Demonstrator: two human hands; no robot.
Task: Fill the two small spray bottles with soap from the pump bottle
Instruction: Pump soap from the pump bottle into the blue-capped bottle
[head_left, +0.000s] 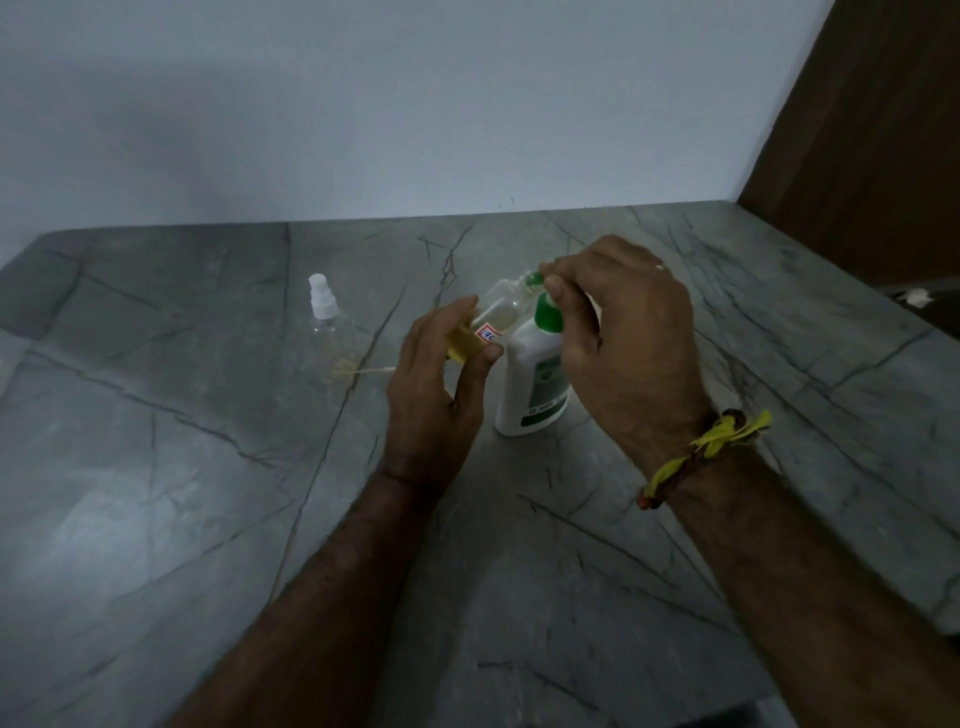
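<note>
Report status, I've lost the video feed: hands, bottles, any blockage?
Left hand holds tilted spray bottle, part-filled yellow. Right hand on pump bottle nozzle. Second spray bottle capped, apart. Nothing blocking.

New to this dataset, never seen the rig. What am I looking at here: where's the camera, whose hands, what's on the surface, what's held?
No robot: a person's bare hands, filmed by one wide-angle camera on their head, looking down at a grey stone counter. The left hand grips a tilted small spray bottle, uncapped and partly filled with yellow soap. The right hand presses the green pump head of the white pump bottle, its nozzle at the small bottle's mouth. A second spray bottle, capped, stands to the left.
</note>
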